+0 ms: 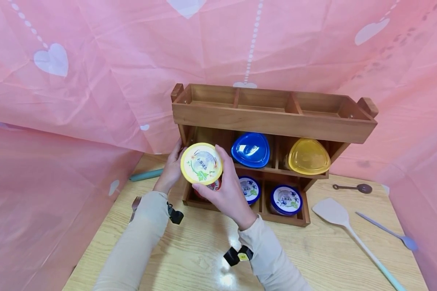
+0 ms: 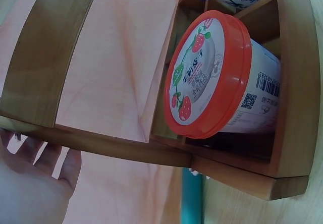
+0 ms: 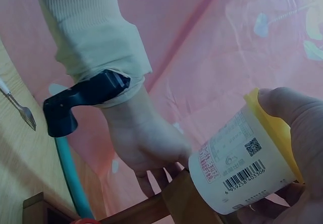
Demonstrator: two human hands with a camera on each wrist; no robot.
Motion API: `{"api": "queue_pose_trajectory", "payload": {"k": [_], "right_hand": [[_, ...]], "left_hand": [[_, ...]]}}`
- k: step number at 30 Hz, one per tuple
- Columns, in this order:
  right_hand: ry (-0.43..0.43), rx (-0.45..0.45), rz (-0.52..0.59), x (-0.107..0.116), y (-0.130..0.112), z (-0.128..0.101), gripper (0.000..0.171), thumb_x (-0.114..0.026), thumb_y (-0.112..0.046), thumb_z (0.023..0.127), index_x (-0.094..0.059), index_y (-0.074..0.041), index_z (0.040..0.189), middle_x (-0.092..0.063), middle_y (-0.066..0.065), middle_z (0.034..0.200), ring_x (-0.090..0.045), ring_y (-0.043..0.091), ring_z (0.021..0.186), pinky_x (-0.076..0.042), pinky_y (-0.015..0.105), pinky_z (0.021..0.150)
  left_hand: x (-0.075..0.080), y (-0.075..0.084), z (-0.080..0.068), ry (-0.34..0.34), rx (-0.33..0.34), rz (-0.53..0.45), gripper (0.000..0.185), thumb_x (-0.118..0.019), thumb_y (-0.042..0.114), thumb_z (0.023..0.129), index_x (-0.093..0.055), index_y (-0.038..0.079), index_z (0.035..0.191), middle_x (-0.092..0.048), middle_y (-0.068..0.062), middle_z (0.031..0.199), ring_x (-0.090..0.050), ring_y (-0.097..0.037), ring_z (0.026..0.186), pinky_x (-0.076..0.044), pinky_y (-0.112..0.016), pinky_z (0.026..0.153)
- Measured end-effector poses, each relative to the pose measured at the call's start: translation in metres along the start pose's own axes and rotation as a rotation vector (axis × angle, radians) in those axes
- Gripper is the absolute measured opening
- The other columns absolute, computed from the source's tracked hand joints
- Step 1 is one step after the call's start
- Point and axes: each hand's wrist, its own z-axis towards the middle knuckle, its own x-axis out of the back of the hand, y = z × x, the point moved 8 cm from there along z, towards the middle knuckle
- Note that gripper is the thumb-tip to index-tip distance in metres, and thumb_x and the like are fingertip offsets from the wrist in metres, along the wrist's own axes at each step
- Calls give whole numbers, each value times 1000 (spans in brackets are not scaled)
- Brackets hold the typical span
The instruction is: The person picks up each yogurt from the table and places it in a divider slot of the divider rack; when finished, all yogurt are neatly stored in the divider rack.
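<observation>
My right hand (image 1: 227,188) holds a white tub with a yellow lid (image 1: 202,163) by its rim, the printed lid turned up to the head view. In the right wrist view the tub's barcoded side (image 3: 237,166) shows, tilted beside the wooden rack. My left hand (image 1: 171,171) is at the left side of the rack (image 1: 273,127); in the left wrist view its fingers (image 2: 70,166) touch the outer side frame, the thumb hidden. A red-lidded tub (image 2: 209,77) sits tilted in the lower left compartment, partly covered by my right hand in the head view.
The middle shelf holds a blue-lidded container (image 1: 250,150) and a yellow-lidded container (image 1: 309,157). Two blue-lidded tubs, one at the right (image 1: 286,200), stand below. A spatula (image 1: 331,211), a brown spoon (image 1: 363,188) and a blue spoon (image 1: 408,242) lie right; a fork (image 1: 135,204) lies left.
</observation>
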Motion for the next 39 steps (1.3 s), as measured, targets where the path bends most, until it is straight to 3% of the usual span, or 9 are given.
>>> {"api": "queue_pose_trajectory", "payload": {"k": [8, 16, 25, 39], "right_hand": [[21, 10, 1, -3, -1, 16, 101, -82, -31, 79, -17, -26, 156, -30, -1, 155, -39, 19, 135, -43, 44, 109], [67, 15, -14, -4, 3, 28, 99, -80, -34, 81, -18, -22, 156, -31, -1, 155, -39, 19, 136, -37, 44, 115], [85, -15, -10, -8, 6, 41, 94, -79, -32, 83, -20, -23, 155, -33, 1, 151, -39, 17, 135, -38, 42, 114], [139, -8, 19, -6, 7, 52, 91, -78, -31, 83, -23, -17, 154, -34, 7, 151, -37, 21, 136, -34, 41, 117]], "left_hand": [[1, 1, -1, 20, 37, 12, 61, -41, 29, 106, -11, 24, 160, -14, 2, 166, -10, -12, 152, -13, -37, 124], [4, 0, -1, 32, 30, 122, 60, -33, 40, 107, -10, 23, 160, -11, 2, 166, -8, -15, 153, -11, -42, 125], [1, 3, -1, 16, 7, 75, 56, -33, 34, 108, -13, 27, 159, -16, 5, 165, -14, -12, 151, -17, -40, 124], [2, 3, -2, 24, -1, 99, 62, -37, 45, 105, -13, 29, 159, -23, 5, 163, -21, -16, 150, -21, -43, 123]]}}
